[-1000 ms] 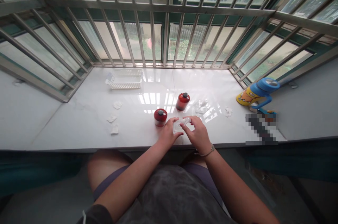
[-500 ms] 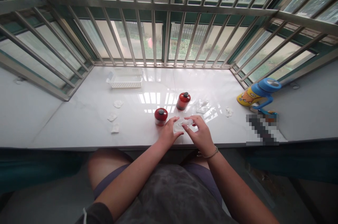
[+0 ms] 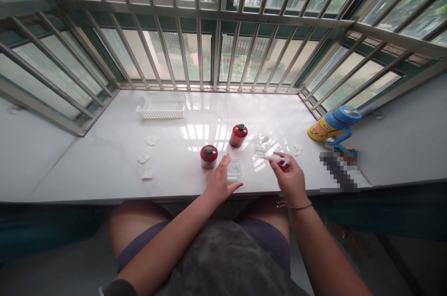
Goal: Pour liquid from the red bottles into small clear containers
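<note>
My right hand (image 3: 291,177) is raised over the right of the white counter (image 3: 115,165), its fingers closed on a slim white plastic piece (image 3: 277,158) with a narrow stem pointing left and a wider end at the right. My left hand (image 3: 220,182) is open, fingers and thumb apart, beside a clear plastic case (image 3: 234,170). Whether it touches the case I cannot tell. Just beyond my left fingers stands a red bottle (image 3: 208,156) with a black top. A second red bottle (image 3: 239,136) stands farther back and to the right.
Crumpled clear packaging (image 3: 263,141) and a white scrap (image 3: 297,149) lie to the right. Several white scraps (image 3: 147,173) line the left side. A white perforated basket (image 3: 162,107) sits at the back left. A blue-and-yellow handled bottle (image 3: 331,124) leans at the right. Metal bars (image 3: 209,14) enclose the back.
My right hand has moved right with the white plastic piece, away from the clear case. My left hand has opened from its grip on the case.
</note>
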Action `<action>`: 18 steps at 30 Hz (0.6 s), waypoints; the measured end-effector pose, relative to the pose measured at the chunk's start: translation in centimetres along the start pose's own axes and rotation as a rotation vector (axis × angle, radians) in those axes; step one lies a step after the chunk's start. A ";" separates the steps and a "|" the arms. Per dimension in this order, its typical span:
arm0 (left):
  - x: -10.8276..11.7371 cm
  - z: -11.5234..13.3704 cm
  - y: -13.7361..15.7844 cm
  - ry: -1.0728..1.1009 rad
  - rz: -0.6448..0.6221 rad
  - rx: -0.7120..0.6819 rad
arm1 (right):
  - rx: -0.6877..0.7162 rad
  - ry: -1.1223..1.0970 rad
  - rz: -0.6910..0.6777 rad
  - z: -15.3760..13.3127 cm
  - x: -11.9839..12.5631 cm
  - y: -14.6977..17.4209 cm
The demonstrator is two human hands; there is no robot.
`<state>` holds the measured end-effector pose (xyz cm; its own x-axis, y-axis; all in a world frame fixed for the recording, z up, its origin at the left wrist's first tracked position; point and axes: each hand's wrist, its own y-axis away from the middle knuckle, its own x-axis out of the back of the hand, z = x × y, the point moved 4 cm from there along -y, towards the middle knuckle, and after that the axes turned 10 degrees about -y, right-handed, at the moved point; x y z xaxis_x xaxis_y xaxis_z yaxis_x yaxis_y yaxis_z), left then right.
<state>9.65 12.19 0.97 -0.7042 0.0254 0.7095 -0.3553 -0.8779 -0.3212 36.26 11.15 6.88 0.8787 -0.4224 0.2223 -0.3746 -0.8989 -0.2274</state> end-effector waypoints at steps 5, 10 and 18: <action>3.1 1.9 1.7 -0.005 0.040 -0.142 | -0.118 0.148 0.355 5.6 7.7 -3.7; 7.2 2.6 4.6 -0.031 0.059 -0.091 | -0.178 0.301 0.525 9.1 12.5 -6.9; 13.7 2.8 10.5 -0.105 0.095 0.079 | -0.261 0.448 0.563 13.5 12.8 -10.0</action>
<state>-1.98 1.97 9.09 -0.6630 -0.1055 0.7412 -0.2381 -0.9089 -0.3423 55.24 16.35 -0.75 0.3512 -0.7819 0.5151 -0.8371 -0.5086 -0.2014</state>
